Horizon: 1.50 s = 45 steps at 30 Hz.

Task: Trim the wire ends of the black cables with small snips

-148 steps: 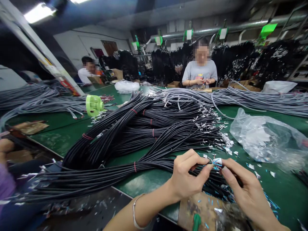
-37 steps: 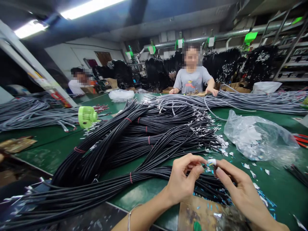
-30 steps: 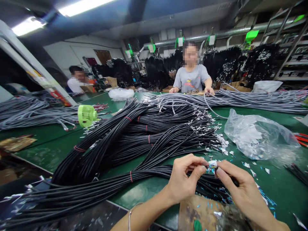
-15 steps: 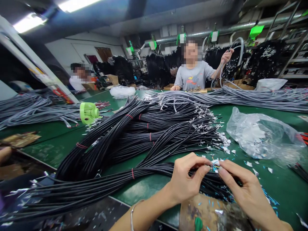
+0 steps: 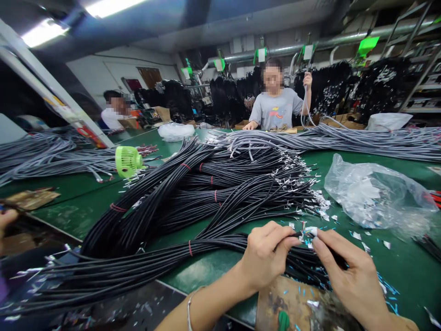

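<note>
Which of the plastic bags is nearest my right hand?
The big clear bag, this side of the grey cables. The two smaller ones, the back left bag and the back right bag, lie farther from your right hand.

Low in the frame, my left forearm is bare, ringed toward the bottom edge by one thin, silvery bangle, its band narrow and smooth. My left hand, right of centre, is bare too, slim-fingered. My right hand, lower right, is equally bare and slender.
</note>
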### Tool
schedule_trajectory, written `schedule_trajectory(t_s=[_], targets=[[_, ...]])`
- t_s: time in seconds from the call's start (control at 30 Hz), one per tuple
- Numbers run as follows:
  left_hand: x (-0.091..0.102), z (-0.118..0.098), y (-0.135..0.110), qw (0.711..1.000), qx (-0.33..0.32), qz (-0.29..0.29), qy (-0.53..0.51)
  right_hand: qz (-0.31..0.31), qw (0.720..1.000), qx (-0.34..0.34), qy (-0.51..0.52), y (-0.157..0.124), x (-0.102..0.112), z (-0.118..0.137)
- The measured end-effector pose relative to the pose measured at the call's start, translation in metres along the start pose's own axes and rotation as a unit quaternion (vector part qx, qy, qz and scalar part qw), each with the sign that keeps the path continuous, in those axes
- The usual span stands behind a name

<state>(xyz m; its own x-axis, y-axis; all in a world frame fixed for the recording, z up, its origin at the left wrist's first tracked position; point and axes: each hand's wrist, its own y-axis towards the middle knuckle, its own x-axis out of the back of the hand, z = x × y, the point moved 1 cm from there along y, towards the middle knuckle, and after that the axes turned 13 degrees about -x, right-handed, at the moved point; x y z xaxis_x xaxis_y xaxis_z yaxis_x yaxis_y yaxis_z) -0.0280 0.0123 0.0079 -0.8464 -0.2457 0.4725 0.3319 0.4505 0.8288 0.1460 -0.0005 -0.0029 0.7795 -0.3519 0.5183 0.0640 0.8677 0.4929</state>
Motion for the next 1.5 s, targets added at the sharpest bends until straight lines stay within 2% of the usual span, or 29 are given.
schedule_trajectory(t_s=[0.1, 0.2, 0.27, 0.4, 0.57, 0.67, 0.77, 0.83, 0.9, 0.97, 1.07, 1.13, 1.17, 1.23, 1.27, 1.33, 1.4, 1.43, 1.47, 1.5], targets=[[0.003, 0.001, 0.005, 0.994, 0.069, 0.029, -0.074, -0.001, 1.000, 0.015, 0.004, 0.000, 0.001, 0.002], [0.005, 0.003, 0.009, 0.974, 0.144, 0.059, -0.163, 0.002, 1.000, 0.014, 0.006, 0.000, 0.001, 0.002], [0.005, 0.004, 0.010, 0.962, 0.169, 0.069, -0.205, 0.002, 1.000, -0.005, 0.008, 0.001, 0.001, 0.001], [0.005, 0.001, 0.010, 0.971, 0.134, 0.082, -0.180, 0.019, 0.997, -0.060, 0.043, 0.003, 0.004, 0.005], [0.000, -0.004, 0.006, 0.981, 0.093, 0.102, -0.134, 0.040, 0.998, -0.010, 0.050, 0.005, 0.008, 0.014], [-0.002, -0.004, 0.005, 0.987, 0.095, 0.089, -0.098, 0.070, 0.995, -0.044, 0.058, 0.007, 0.006, 0.009], [-0.003, -0.001, 0.006, 0.984, 0.118, 0.072, -0.113, 0.151, 0.975, -0.105, 0.128, 0.009, 0.003, 0.003], [-0.003, 0.002, 0.007, 0.973, 0.144, 0.086, -0.160, 0.191, 0.963, -0.097, 0.160, 0.010, 0.002, 0.001], [-0.004, 0.004, 0.008, 0.956, 0.173, 0.118, -0.205, 0.190, 0.971, -0.059, 0.134, 0.011, 0.001, 0.001], [-0.006, 0.005, 0.008, 0.945, 0.197, 0.142, -0.220, 0.147, 0.985, -0.041, 0.079, 0.011, 0.000, 0.001], [-0.008, 0.006, 0.006, 0.945, 0.209, 0.145, -0.208, 0.106, 0.986, -0.095, 0.089, 0.010, -0.004, 0.001], [-0.010, 0.007, 0.004, 0.940, 0.229, 0.133, -0.217, 0.145, 0.971, -0.125, 0.141, 0.009, -0.008, 0.002], [-0.010, 0.008, 0.004, 0.933, 0.245, 0.130, -0.229, 0.168, 0.968, -0.116, 0.146, 0.010, -0.008, 0.002], [-0.011, 0.010, 0.002, 0.917, 0.274, 0.134, -0.257, 0.186, 0.977, -0.059, 0.086, 0.012, -0.005, 0.000], [-0.011, 0.010, 0.001, 0.909, 0.283, 0.141, -0.272, 0.170, 0.985, -0.026, 0.031, 0.014, -0.001, -0.002], [-0.011, 0.011, 0.001, 0.895, 0.295, 0.149, -0.302, 0.083, 0.993, 0.007, -0.082, 0.020, 0.009, -0.011], [-0.010, 0.011, 0.001, 0.885, 0.303, 0.137, -0.325, -0.074, 0.985, -0.019, -0.153, 0.026, 0.019, -0.019], [-0.010, 0.012, 0.001, 0.883, 0.306, 0.127, -0.332, -0.129, 0.978, -0.032, -0.161, 0.027, 0.022, -0.021], [-0.009, 0.012, 0.001, 0.882, 0.309, 0.116, -0.336, -0.125, 0.981, -0.030, -0.148, 0.027, 0.022, -0.021], [-0.009, 0.012, 0.001, 0.882, 0.311, 0.104, -0.338, -0.079, 0.989, -0.027, -0.123, 0.027, 0.021, -0.020]])
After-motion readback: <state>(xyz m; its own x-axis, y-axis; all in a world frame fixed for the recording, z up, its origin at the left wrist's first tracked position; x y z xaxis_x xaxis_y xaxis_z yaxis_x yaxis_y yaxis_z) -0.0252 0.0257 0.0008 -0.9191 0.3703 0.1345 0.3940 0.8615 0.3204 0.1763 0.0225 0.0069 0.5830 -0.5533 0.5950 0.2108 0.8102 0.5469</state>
